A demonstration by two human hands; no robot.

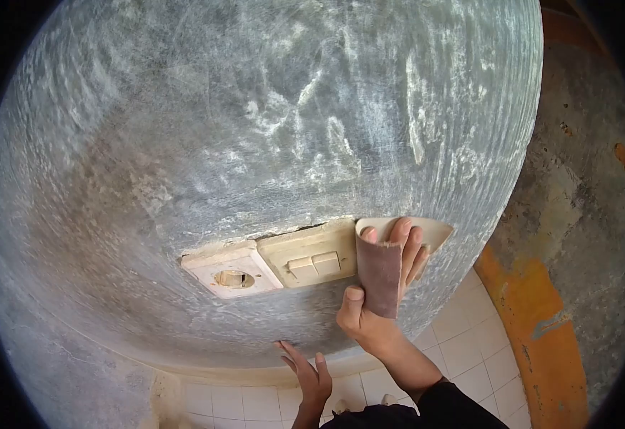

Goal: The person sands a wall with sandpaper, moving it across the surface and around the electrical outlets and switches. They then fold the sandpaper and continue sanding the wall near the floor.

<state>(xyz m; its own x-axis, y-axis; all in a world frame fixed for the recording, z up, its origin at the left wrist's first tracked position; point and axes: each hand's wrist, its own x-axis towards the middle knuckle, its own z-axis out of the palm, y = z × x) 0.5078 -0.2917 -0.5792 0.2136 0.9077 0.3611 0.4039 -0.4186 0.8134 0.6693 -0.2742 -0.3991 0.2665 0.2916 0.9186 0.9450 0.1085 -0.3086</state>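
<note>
My right hand (380, 332) presses a curled sheet of sandpaper (379, 279) to the grey wall (255, 143), just right of the light switch plate (305, 252). The sheet bends around my fingers, its brown face outward at the left and its pale back showing at the top. Lower down, my left hand (312, 375) has its fingers spread, the tips at the wall's lower part. Left of the switch plate sits a socket plate (232, 269) with a round hole in its middle. Whitish scrape marks and streaks cover much of the wall.
White floor tiles (463, 336) lie below the wall. To the right stands another grey wall surface (577, 186) with an orange painted band (541, 329) along its edge. A cracked gap (298, 230) runs above the plates.
</note>
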